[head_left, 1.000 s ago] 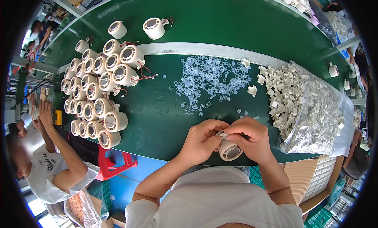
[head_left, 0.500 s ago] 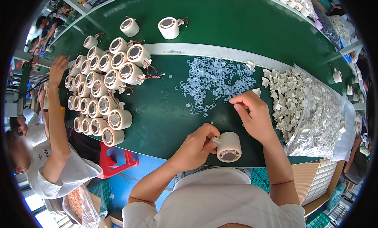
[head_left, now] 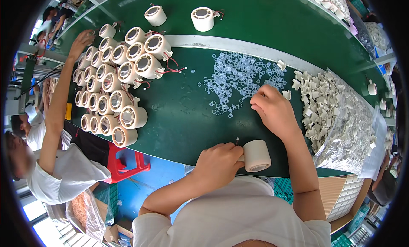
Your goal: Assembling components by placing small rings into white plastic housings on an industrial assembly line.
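My left hand (head_left: 219,164) grips a white cylindrical housing (head_left: 257,154) by the small piece on its side, near the table's front edge. The housing is tilted, its grilled end turned toward me. A thin lead with a small plug (head_left: 237,140) sticks up beside my fingers. Over the near right edge of a spread of small clear plastic rings (head_left: 234,74), my right hand (head_left: 275,110) has thumb and fingertips pinched together. Whatever lies between those fingertips is hidden. Two white plastic clips (head_left: 286,95) lie close to that hand, beside the rings.
Several wired housings (head_left: 120,101) stand in rows at left; two more (head_left: 202,19) sit beyond the metal strip (head_left: 221,44). A clear bag (head_left: 347,127) spills white clips (head_left: 317,104) at right. A co-worker's arm (head_left: 59,98) reaches along the left side, near a red stool (head_left: 123,164).
My view has shifted slightly. My right fingers have drawn together by the rings. In my left hand the housing has tipped, showing more of its side and less of its end face.
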Motion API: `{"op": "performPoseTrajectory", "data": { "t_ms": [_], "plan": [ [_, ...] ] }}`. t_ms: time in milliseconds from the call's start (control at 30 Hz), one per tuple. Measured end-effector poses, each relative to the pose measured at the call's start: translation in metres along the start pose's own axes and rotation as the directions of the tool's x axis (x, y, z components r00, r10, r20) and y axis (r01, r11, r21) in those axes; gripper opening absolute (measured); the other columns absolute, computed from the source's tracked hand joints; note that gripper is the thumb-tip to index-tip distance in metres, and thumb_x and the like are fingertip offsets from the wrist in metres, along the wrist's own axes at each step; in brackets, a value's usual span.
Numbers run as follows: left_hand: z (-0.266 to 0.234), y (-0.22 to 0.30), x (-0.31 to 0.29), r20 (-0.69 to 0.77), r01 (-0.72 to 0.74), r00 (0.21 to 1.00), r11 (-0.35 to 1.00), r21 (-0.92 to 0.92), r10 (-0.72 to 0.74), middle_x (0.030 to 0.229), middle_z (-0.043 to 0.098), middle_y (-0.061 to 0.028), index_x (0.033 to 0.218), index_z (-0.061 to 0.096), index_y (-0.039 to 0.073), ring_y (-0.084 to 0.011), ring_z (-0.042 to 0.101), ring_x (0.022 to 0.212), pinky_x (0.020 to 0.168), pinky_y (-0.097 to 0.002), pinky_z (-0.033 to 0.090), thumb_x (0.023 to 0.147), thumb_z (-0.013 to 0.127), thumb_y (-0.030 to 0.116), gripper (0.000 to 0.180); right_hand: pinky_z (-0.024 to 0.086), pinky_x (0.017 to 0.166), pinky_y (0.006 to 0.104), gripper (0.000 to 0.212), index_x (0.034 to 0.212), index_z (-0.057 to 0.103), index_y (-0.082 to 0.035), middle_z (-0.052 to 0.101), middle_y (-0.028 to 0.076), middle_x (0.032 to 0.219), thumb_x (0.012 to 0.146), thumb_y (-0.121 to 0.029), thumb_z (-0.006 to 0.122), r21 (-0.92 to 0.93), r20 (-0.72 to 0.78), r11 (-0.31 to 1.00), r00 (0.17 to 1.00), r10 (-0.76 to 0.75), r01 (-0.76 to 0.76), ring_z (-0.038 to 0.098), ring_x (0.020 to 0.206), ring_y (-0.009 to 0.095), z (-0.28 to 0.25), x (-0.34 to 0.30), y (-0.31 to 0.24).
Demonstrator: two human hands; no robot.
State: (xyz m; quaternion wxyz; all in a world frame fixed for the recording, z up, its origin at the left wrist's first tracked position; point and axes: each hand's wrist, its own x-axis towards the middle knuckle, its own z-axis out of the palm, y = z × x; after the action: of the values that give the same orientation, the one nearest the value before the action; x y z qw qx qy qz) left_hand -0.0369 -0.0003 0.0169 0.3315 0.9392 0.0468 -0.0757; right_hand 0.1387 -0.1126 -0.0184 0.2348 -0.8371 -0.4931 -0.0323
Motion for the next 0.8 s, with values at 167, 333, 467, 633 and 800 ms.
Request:
{"op": "performPoseTrajectory", "data": {
  "t_ms": [167, 333, 467, 633, 800],
  "plan": [
    [-0.012, 0.002, 0.004, -0.015, -0.008, 1.0, 0.99, -0.144, 0.006, 0.082, 0.061, -0.0078, 0.091, 0.058, 0.004, -0.019, 0.055, 0.06, 0.055, -0.0286, 0.045, 0.078, 0.065, 0.007, 0.015, 0.043, 0.055, 0.0236, 0.019, 0.084, 0.06, -0.008, 0.057, 0.002, 0.085, 0.071, 0.006, 0.064, 0.268, -0.134, 0.96, 0.983, 0.124, -0.084, 0.053, 0.062, 0.015, -0.014, -0.014, -0.008],
    [-0.003, 0.001, 0.014, -0.178, -0.157, 0.974, 0.145, -0.977, -0.144, 0.087, 0.061, -0.0069, 0.097, 0.059, 0.003, -0.0133, 0.052, 0.063, 0.058, -0.0258, 0.044, 0.082, 0.063, 0.005, 0.016, 0.048, 0.059, 0.0222, 0.016, 0.083, 0.062, 0.0, 0.062, 0.008, 0.089, 0.074, 0.013, 0.061, 0.859, -0.281, 0.509, 0.782, 0.556, -0.053, 0.057, 0.068, 0.014, -0.031, -0.035, -0.044],
    [-0.002, 0.006, 0.024, -0.103, -0.161, 0.948, -0.175, -0.971, -0.3, 0.083, 0.062, -0.0078, 0.097, 0.06, 0.002, -0.0125, 0.055, 0.065, 0.058, -0.0242, 0.044, 0.081, 0.066, 0.006, 0.017, 0.05, 0.061, 0.0215, 0.017, 0.087, 0.063, 0.002, 0.064, 0.009, 0.088, 0.075, 0.014, 0.06, 0.944, -0.17, 0.329, 0.823, 0.542, -0.021, 0.06, 0.068, 0.014, -0.026, -0.049, -0.072],
    [0.003, 0.007, 0.029, -0.06, -0.156, 0.944, -0.28, -0.947, -0.323, 0.085, 0.063, -0.0093, 0.098, 0.061, 0.001, -0.0123, 0.056, 0.069, 0.06, -0.023, 0.044, 0.08, 0.067, 0.004, 0.02, 0.05, 0.06, 0.0219, 0.018, 0.089, 0.062, 0.002, 0.063, 0.01, 0.087, 0.076, 0.013, 0.058, 0.932, -0.152, 0.361, 0.864, 0.481, -0.037, 0.06, 0.065, 0.016, -0.019, -0.048, -0.075],
    [0.003, 0.005, 0.028, -0.24, -0.239, 0.941, 0.035, -0.97, -0.237, 0.09, 0.063, -0.0075, 0.103, 0.058, 0.0, -0.0109, 0.056, 0.076, 0.067, -0.0221, 0.046, 0.081, 0.065, 0.0, 0.023, 0.051, 0.059, 0.0211, 0.023, 0.097, 0.062, 0.002, 0.064, 0.01, 0.085, 0.076, 0.011, 0.061, 0.955, -0.062, 0.291, 0.916, 0.395, -0.061, 0.061, 0.067, 0.015, -0.024, -0.045, -0.064]
  ]
}}
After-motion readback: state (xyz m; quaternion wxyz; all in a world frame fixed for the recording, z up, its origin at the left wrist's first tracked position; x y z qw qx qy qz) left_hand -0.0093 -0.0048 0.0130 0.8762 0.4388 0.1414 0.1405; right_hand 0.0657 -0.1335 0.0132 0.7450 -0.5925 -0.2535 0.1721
